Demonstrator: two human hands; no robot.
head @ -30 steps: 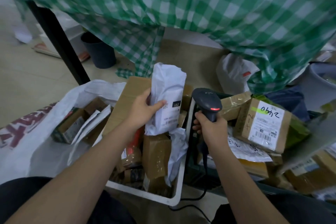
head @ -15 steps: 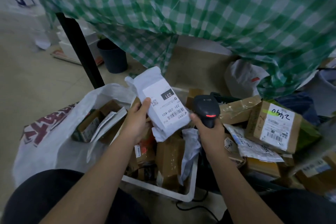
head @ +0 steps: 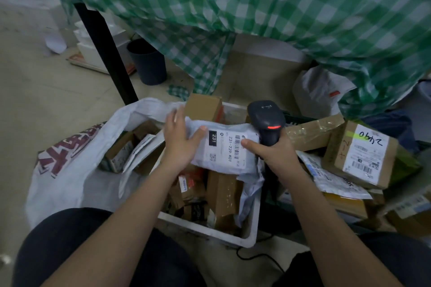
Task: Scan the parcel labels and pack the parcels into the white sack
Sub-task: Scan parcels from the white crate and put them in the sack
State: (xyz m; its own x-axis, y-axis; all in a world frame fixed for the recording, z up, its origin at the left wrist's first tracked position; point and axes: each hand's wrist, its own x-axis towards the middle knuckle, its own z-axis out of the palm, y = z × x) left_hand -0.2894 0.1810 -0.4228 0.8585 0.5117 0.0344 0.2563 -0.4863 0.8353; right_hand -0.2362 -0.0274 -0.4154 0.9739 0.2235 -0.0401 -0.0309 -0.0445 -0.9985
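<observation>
A soft white plastic mailer parcel (head: 225,148), label up, is held over the white plastic crate (head: 253,228) of cardboard boxes. The left hand (head: 180,141) grip is half open, thumb on the parcel. The right hand (head: 271,152) grip is closed round a black handheld barcode scanner (head: 265,119), its thumb on the label. The open white woven sack (head: 67,170) lies at nine o'clock of the parcel.

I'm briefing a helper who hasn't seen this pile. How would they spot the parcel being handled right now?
Start at the white crate between the person's knees. Above it, the left hand holds a soft white mailer, beside the black scanner gripped in the right hand. Unlike the brown boxes around it, its label carries a black tab reading 231.
</observation>
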